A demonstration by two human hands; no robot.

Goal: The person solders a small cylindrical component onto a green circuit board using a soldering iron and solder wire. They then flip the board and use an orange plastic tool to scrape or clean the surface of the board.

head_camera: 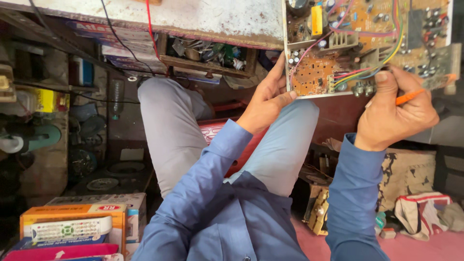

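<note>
We see a brown printed circuit board (367,43) crowded with capacitors, a yellow block and bundles of red, green, yellow and pink wires, sitting at one o'clock in the view and overhanging the near edge of a worn, pale counter (193,19). Our left hand (266,99) steadies the board at its lower left corner: the thumb presses against the board's bottom edge and the fingers run up its left side, so this grip is closed lightly on the corner. Our right hand (394,113), at three o'clock, pinches the board's lower edge with the thumb laid on top near the coloured wires, and the same hand carries a slim orange-handled tool (411,95) slanting out between the fingers toward the right. Both forearms wear blue shirt sleeves, and grey trousers cover the knees below the board. At twelve o'clock, an open wooden drawer (208,55) under the counter holds small loose parts. At seven o'clock, an orange cardboard box (72,224) with a pictured remote control lies on a stack of other boxes.
</note>
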